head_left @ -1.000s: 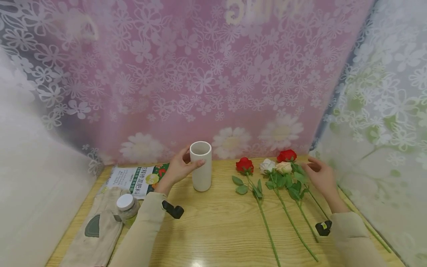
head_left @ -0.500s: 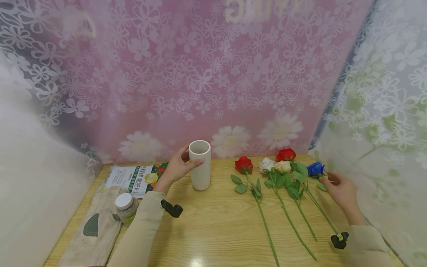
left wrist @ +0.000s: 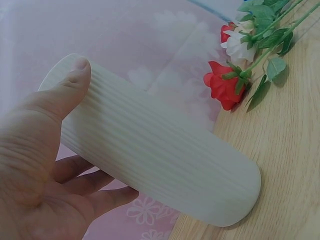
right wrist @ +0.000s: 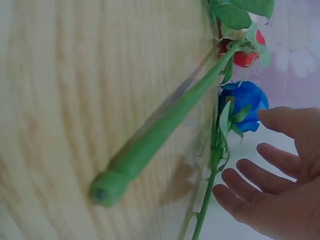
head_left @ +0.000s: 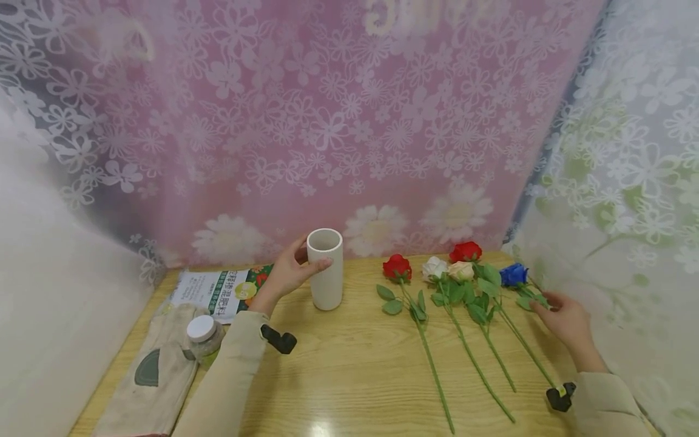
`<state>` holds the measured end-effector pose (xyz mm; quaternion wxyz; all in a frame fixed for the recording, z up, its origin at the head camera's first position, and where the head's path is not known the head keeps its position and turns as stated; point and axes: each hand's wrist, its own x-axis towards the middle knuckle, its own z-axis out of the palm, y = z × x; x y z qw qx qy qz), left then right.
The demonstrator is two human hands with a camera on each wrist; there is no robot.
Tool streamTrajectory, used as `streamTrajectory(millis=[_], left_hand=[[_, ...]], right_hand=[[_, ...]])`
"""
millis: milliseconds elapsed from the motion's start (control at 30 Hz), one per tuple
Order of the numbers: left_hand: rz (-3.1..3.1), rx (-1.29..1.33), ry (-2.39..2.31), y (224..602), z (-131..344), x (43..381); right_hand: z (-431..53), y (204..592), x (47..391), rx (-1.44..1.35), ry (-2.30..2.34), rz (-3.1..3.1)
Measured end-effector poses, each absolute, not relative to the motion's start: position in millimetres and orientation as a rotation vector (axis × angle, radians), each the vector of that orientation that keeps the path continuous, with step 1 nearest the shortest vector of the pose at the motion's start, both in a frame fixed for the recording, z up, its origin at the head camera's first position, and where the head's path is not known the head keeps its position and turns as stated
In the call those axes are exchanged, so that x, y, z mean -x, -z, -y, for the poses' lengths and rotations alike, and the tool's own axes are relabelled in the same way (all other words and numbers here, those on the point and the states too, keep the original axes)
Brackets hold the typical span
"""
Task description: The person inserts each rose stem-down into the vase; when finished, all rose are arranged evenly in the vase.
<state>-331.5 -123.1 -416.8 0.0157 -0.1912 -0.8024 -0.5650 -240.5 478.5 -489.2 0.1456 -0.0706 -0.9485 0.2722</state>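
Observation:
My left hand (head_left: 289,273) grips a tall white cylindrical vase (head_left: 327,279) near its top, thumb across the front and the other fingers round the far side. In the left wrist view the vase's ribbed wall shows, its base at the wooden table. My right hand (head_left: 565,321) is beside the leaves of a blue rose (head_left: 514,275) at the table's right. The right wrist view shows its fingers apart and loosely bent, the thumb right by the blue bloom (right wrist: 245,107), and no stem between them.
Left of the blue rose lie a red rose (head_left: 397,267), a white rose (head_left: 435,269), a peach rose (head_left: 461,271) and another red rose (head_left: 466,251), stems toward me. On the left are a printed bag (head_left: 224,294), a white-lidded jar (head_left: 204,343) and beige folded fabric (head_left: 158,376).
My right hand has moved right and toward me from beside the far red rose, uncovering the blue rose. My left hand keeps its hold on the vase, which stays in place.

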Motion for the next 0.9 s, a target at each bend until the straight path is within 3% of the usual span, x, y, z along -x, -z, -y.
streamTrajectory(millis=[900], left_hand=[[2.511, 0.591, 1.752, 414, 121, 328]], right_hand=[[-495, 495, 248, 0.212, -0.582, 2.834]])
